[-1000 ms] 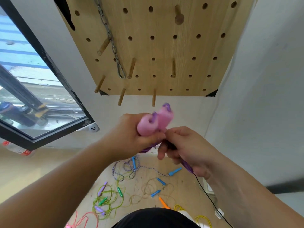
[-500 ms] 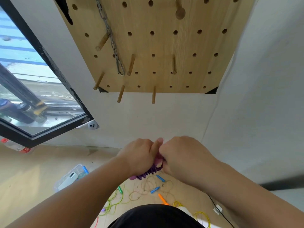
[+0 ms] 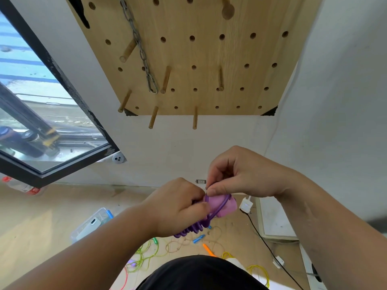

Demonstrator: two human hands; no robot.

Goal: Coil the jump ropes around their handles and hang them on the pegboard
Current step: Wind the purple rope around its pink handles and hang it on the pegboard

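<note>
Purple rope [image 3: 201, 226] coiled on pink handles [image 3: 219, 206], gripped by left hand [image 3: 178, 208]; right hand [image 3: 240, 174] pinches rope end, pegboard [image 3: 209, 59] far.

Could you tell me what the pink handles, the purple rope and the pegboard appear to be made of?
The handles: probably soft foam, matte pink, thick with rounded ends. The rope: likely plastic or rubbery cord, smooth purple, slight sheen, holding springy loops. The pegboard: wood, pale, visible grain, no gloss; its pegs look like plain wooden dowels.
</note>
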